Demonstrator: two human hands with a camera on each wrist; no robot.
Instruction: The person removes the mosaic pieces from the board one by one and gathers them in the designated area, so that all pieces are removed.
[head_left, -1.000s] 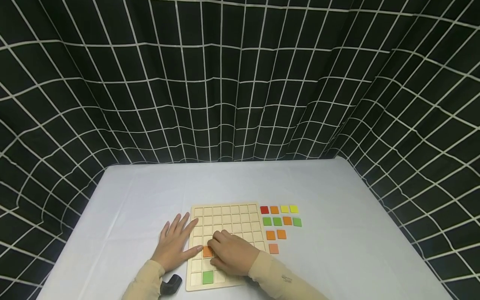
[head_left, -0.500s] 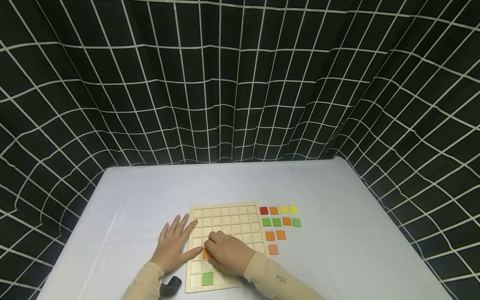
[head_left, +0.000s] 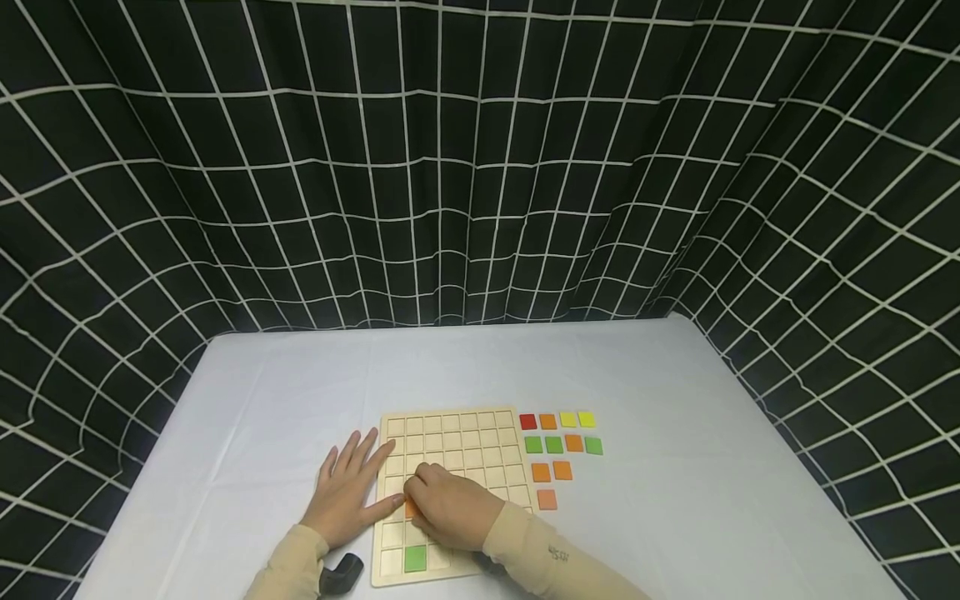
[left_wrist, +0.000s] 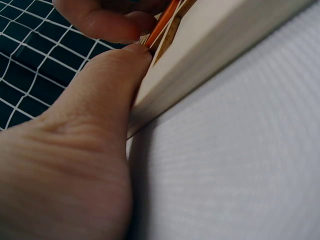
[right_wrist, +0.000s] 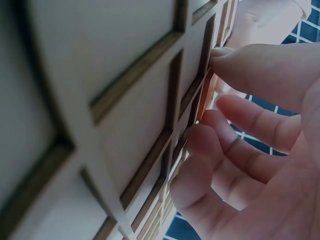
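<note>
A wooden grid board point(head_left: 471, 439) lies on the white table. My left hand point(head_left: 347, 490) rests at its left edge with fingers spread, the thumb reaching onto the board beside an orange tile point(head_left: 410, 508). My right hand point(head_left: 454, 507) bends over that tile, which sits in a cell of the grid and is partly covered. In the right wrist view, the thumb point(right_wrist: 245, 62) and curled fingertips stand at either side of the orange tile point(right_wrist: 206, 92). The left wrist view shows my left thumb point(left_wrist: 100, 80) against the board's edge. A green tile point(head_left: 415, 558) fills a near cell.
Loose tiles lie in rows right of the board: a red tile point(head_left: 528, 422), yellow tiles point(head_left: 587, 419), green tiles point(head_left: 553, 444) and several orange tiles point(head_left: 562, 471). A black object point(head_left: 342, 575) is at my left wrist. Dark gridded curtains point(head_left: 450, 167) surround the table.
My right hand has moved slightly left over the orange tile, covering more of it. The left hand keeps its place at the board's edge.
</note>
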